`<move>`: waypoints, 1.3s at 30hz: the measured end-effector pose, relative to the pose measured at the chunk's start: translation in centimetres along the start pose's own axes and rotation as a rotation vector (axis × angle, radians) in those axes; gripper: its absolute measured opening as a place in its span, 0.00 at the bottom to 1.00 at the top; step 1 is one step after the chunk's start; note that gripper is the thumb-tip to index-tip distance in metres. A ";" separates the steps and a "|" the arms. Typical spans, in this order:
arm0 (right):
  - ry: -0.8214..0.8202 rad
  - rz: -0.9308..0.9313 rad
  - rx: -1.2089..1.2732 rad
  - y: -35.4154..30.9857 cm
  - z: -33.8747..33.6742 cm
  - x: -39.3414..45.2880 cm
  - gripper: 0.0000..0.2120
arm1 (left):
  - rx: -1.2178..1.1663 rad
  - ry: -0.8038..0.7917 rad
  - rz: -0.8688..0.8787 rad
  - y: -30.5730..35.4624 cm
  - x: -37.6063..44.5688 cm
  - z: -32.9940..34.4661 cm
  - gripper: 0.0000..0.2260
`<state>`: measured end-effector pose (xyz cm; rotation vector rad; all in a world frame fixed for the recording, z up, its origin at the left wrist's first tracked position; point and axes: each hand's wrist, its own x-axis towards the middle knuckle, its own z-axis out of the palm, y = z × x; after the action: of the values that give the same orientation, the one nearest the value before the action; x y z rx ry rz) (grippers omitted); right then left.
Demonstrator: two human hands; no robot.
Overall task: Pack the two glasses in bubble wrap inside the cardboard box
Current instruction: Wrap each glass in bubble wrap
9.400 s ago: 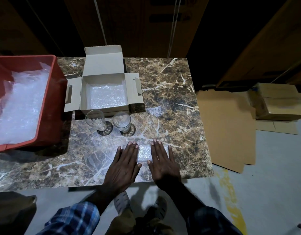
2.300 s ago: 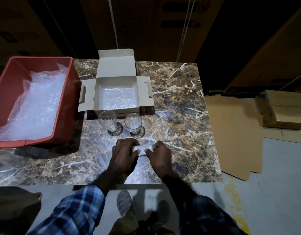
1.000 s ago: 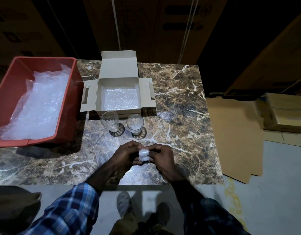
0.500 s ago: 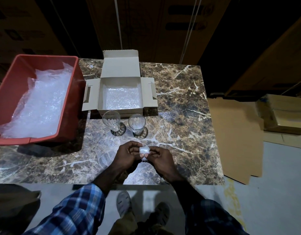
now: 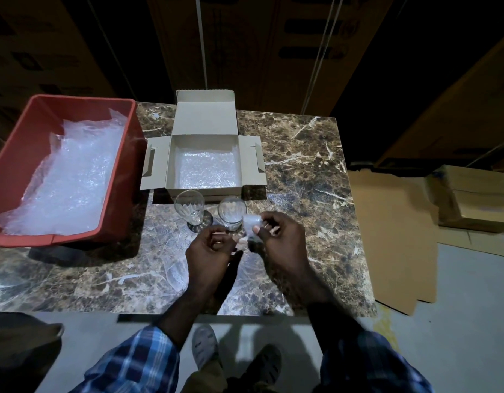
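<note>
Head view: right hand (image 5: 276, 242) pinches a small bubble wrap wad (image 5: 251, 222) just right of the right glass (image 5: 231, 212). Left hand (image 5: 209, 251), fingers loosely curled, holds nothing beneath the left glass (image 5: 189, 207). Both glasses stand before the open cardboard box (image 5: 205, 163).

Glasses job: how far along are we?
Done: the box is open and lined with bubble wrap. In hand: the right hand pinches a small rolled wad of wrap just above the right glass; the left hand is beside it, holding nothing clearly. Left: both glasses, including the left glass, stand unwrapped on the table, outside the box.
</note>
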<state>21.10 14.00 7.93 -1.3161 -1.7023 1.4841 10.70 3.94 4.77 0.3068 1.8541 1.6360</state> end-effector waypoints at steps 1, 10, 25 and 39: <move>-0.001 -0.071 -0.062 -1.2 -0.2 0.2 0.11 | 0.108 0.022 0.092 -0.3 0.5 -0.3 0.13; -0.040 -0.172 -0.440 -4.1 3.3 4.0 0.07 | 0.544 0.038 0.338 0.9 3.7 -0.8 0.27; -0.238 -0.432 -1.189 -5.1 5.1 5.3 0.14 | 0.610 -0.191 0.435 0.3 5.2 -2.0 0.29; -0.267 -0.361 -1.161 -4.9 6.0 5.9 0.10 | 0.538 -0.257 0.465 0.7 5.7 -2.7 0.28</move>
<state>11.99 17.03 9.75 -1.1650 -2.9748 0.3872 4.56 5.12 3.72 1.1953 2.0875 1.2517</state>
